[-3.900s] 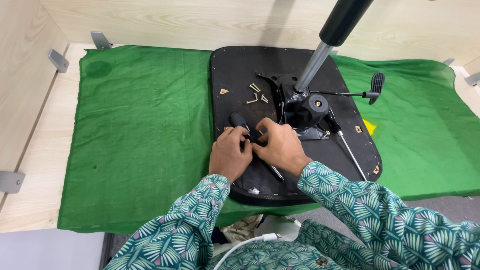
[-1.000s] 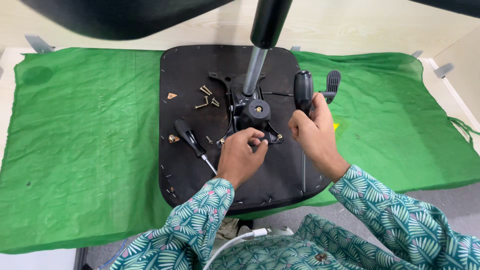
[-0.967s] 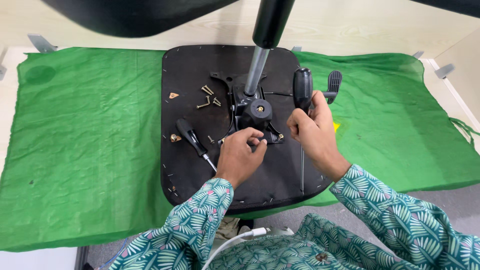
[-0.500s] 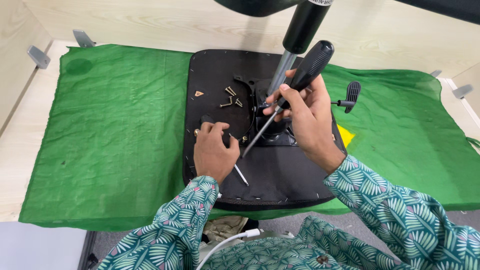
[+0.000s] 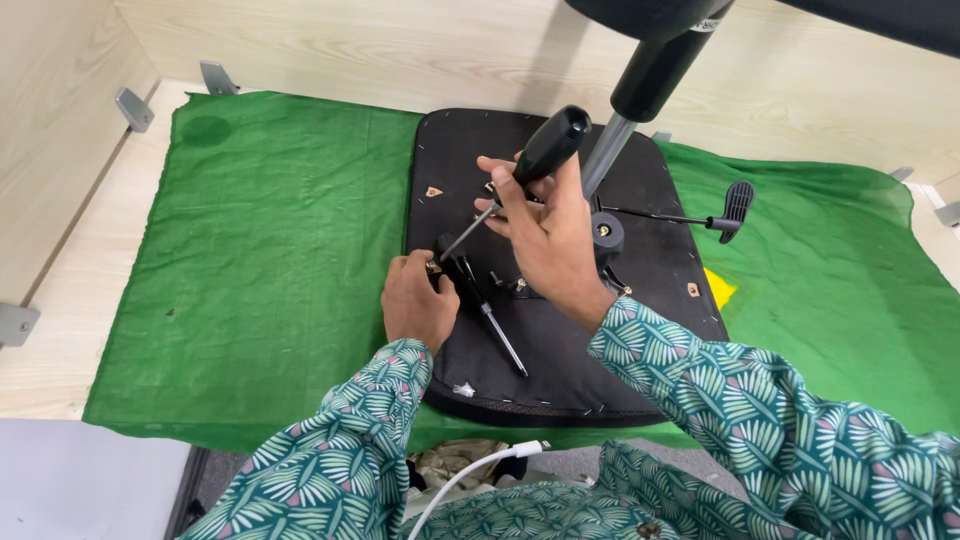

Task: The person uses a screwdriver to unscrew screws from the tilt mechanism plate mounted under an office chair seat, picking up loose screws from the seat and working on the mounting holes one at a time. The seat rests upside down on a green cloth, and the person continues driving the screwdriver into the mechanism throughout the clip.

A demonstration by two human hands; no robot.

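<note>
A pale wood-grain worktop [image 5: 70,290] fills the scene, boxed in by low panels of the same light wood — one along the back [image 5: 400,50], one on the left [image 5: 50,110]. Small grey metal brackets [image 5: 133,108] fix the panels to the top, with more at the left edge and the far right. A green cloth [image 5: 250,250] covers most of the surface, creased in places, with a dark spot near its back left corner. Below the front edge shows a strip of grey floor [image 5: 90,480] — the light is even and soft, with faint shadows
</note>
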